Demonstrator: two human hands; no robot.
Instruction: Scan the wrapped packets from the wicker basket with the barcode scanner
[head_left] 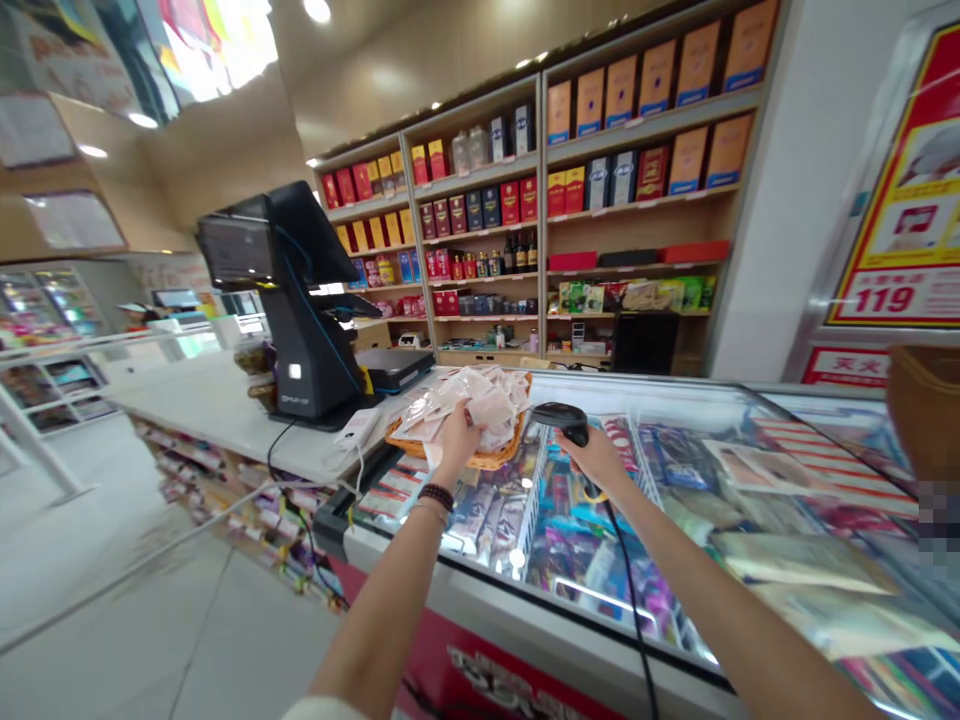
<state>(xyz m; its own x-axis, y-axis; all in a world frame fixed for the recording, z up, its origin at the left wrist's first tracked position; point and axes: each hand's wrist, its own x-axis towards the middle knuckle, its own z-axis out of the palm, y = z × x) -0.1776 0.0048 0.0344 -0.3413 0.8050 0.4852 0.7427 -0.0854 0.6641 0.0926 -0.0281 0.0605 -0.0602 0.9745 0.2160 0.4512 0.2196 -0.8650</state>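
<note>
I have the left hand (457, 440) pinching a clear packet (491, 408) above the basket (487, 458), label facing the scanner (562, 420) clenched in my right hand (596, 462).

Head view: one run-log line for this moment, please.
left hand: holds packet over basket | right hand: grips scanner, aimed at packet | freezer lid below

The basket (491, 458) is woven wicker, the packets (480, 398) are glossy clear plastic, the barcode scanner (562, 420) matt black plastic, the freezer lid (675, 480) smooth shiny glass.
</note>
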